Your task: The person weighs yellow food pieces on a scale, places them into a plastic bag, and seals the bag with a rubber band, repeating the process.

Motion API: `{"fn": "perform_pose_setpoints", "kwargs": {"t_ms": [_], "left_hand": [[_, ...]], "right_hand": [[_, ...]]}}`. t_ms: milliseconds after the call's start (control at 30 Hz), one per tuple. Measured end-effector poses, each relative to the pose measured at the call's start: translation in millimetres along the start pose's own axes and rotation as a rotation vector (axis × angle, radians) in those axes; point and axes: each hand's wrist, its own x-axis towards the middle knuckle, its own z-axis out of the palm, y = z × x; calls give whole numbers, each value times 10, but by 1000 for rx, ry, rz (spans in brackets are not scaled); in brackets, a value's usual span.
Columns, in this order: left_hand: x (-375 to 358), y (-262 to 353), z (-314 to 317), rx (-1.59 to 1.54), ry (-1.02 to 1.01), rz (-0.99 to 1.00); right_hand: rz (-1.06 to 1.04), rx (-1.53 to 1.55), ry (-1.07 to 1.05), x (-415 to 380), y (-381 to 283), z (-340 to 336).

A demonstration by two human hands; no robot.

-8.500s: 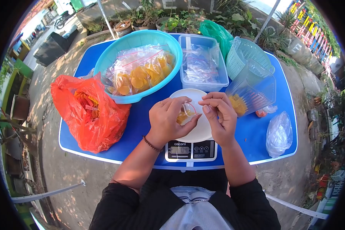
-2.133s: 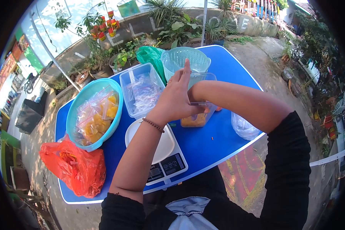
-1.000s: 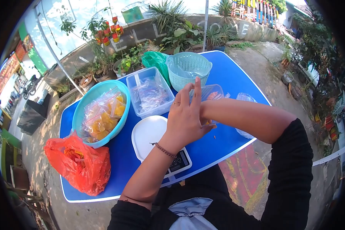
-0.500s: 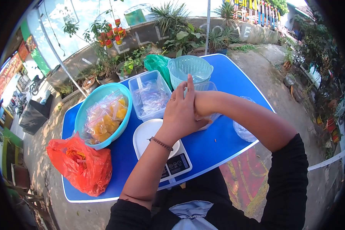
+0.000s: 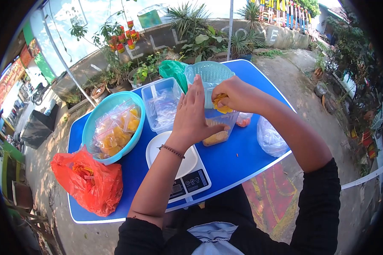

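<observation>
My right hand (image 5: 238, 95) is closed on yellow chips (image 5: 222, 104) above the back of a clear plastic container (image 5: 227, 131). Brownish-yellow food shows inside that container. With fingers spread, my left hand (image 5: 193, 114) stands raised at the container's left side, holding nothing that I can see. Under my left forearm is a white kitchen scale (image 5: 203, 163) with a round white plate. Left of my left hand, a clear box (image 5: 159, 104) contains small plastic bags.
On the blue table (image 5: 242, 170) stand a turquoise basin (image 5: 89, 123) of filled bags, a red plastic bag (image 5: 102, 191), a green bag (image 5: 172, 70), a pale green basket (image 5: 212, 74) and a clear bag bundle (image 5: 270, 138). A small orange-filled bag (image 5: 244, 120) lies behind the container.
My hands, crossed together before, are now apart. My right hand has moved up and right and now shows yellow chips in its fingers. The clear container's contents have come into view.
</observation>
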Motion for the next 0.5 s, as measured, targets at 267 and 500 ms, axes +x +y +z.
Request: {"fn": "perform_pose_setpoints", "kwargs": {"t_ms": [267,500], "left_hand": [[-479,-157,-334,-379,135,21],[-945,-460,-673,-596,324,-40]], "right_hand": [[-6,218,206,5,-138,-156],[-130,618,89,277,-726,225]]}}
